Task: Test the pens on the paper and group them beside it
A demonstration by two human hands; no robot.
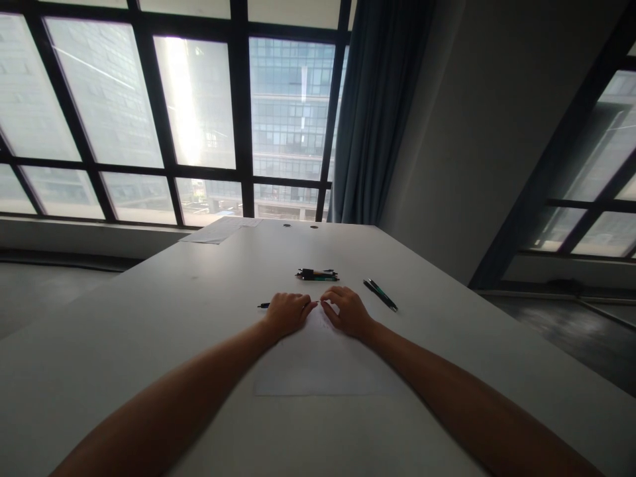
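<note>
My fingers [309,305] on both hands pinch a thin pen [264,305], long axis left-right across the desk [149,344]; its dark tip pokes out left of my left hand [287,313], right hand [348,310] on the other end.

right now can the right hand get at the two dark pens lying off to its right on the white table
Probably yes: the right hand rests on the white sheet of paper, and the two dark pens lie close beside it on the white table with nothing between.
</note>
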